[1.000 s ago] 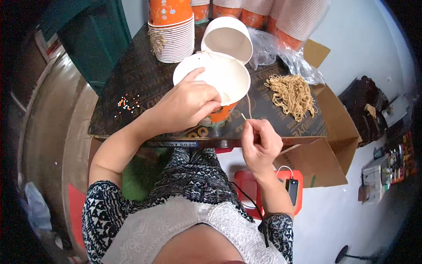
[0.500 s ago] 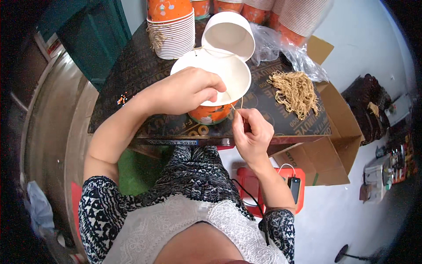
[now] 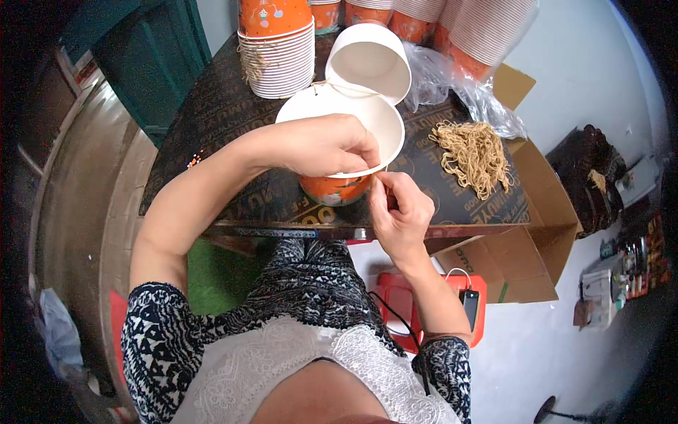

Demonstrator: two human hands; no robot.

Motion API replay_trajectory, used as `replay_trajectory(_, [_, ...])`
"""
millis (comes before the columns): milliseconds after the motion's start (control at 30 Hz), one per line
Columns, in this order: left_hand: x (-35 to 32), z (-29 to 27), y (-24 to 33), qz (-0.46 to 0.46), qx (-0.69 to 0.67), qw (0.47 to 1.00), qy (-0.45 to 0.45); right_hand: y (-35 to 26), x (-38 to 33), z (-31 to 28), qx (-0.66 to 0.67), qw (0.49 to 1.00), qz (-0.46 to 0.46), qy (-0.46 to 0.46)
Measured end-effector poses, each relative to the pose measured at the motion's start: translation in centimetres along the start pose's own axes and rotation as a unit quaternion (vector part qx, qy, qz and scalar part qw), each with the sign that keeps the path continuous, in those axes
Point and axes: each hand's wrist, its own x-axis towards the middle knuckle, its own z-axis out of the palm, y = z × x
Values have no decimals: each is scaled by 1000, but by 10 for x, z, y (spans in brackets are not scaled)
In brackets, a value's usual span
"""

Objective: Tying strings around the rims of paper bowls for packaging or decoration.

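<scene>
At the upper left of the frame a stack of paper cups (image 3: pixel 279 60) stands on the dark table (image 3: pixel 212 134). Near the centre, the left hand (image 3: pixel 321 145) grips the rim of an orange paper cup (image 3: pixel 339 187) with a white inside, fingers curled over its edge. Just right of it, the right hand (image 3: pixel 399 212) pinches a thin string (image 3: pixel 387 169) at the cup's rim. Further right lies a bundle of tan strings (image 3: pixel 477 152), beside an open cardboard box (image 3: pixel 544 212).
</scene>
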Motion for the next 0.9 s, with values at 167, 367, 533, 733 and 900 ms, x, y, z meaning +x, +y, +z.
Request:
replay_trajectory(167, [-1, 1, 4, -26, 23, 999, 30, -2, 0, -4, -14, 1000, -2, -20])
replay_trajectory(367, [-12, 6, 20, -80, 48, 985, 147, -1, -2, -22, -66, 995, 34, -66])
replay_trajectory(533, [-8, 15, 13, -21, -146, 972, 183, 0, 3, -20, -52, 997, 5, -59])
replay_trajectory(733, [-5, 13, 19, -90, -267, 953, 115, -5, 11, -34, -44, 996, 6, -77])
replay_trajectory(900, [-6, 14, 19, -77, -246, 958, 124, -4, 36, -59, -23, 998, -5, -52])
